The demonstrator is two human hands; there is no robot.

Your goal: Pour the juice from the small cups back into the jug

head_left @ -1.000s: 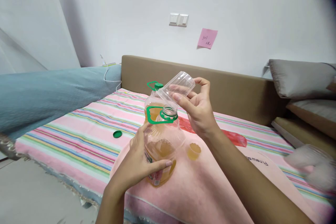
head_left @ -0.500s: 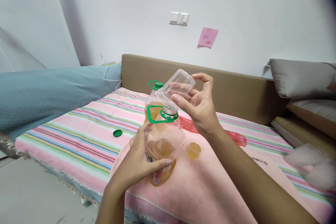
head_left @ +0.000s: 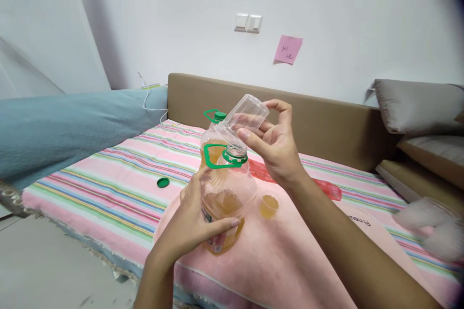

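My left hand (head_left: 195,217) is wrapped round the lower side of a large clear plastic bottle (head_left: 232,188), partly filled with amber liquid. Its mouth is uncapped, and a green carry handle (head_left: 213,157) circles the neck. Above that mouth, my right hand (head_left: 277,140) grips a clear plastic cup (head_left: 244,116), tipped with its open end down to the left. The cup looks drained, its rim close to the bottle neck; whether they touch I cannot tell. A small cup (head_left: 268,206) of amber liquid stands to the bottle's right. Behind is a second bottle (head_left: 208,137) with a green cap.
A loose green cap (head_left: 163,182) lies on the striped bedsheet (head_left: 119,174) at left. Red plastic packaging (head_left: 328,189) lies behind my right forearm. Stacked clear cups (head_left: 427,222) are at right, below grey cushions (head_left: 416,106). A brown headboard (head_left: 326,125) runs along the wall.
Hands, tilted cup and bottle hold nearly the same pose. The view has shifted very slightly; nothing was taken hold of or let go.
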